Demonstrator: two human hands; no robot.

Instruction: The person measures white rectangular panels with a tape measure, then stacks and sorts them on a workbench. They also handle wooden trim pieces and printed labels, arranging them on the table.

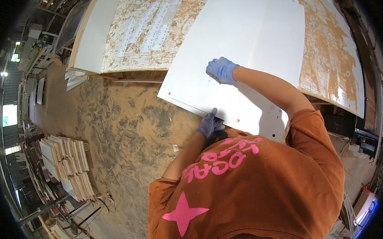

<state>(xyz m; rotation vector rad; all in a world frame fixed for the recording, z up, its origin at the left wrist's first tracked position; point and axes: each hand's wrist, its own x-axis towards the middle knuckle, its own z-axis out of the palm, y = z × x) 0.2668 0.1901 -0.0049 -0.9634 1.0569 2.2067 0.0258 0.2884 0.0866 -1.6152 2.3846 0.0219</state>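
A large white panel [234,35] with small holes near its edges lies across the worktable in front of me. At its near edge, my left hand [209,124] in a blue glove grips the border, thumb on top and the other fingers mostly hidden underneath. My right hand [222,70], also in a blue glove, is closed and rests on the panel's face farther in. A little dark shows beneath its fingers, but what they hold, if anything, is hidden. A second white panel edge [281,11] overlaps or adjoins it toward the right.
The worktable top [147,13] is white, covered in brown smears, with paper label sheets [158,26] on it. White boards [93,29] stand at its left end. Stacked panels [68,162] are on the dusty floor [126,123] at left, near cables [107,202].
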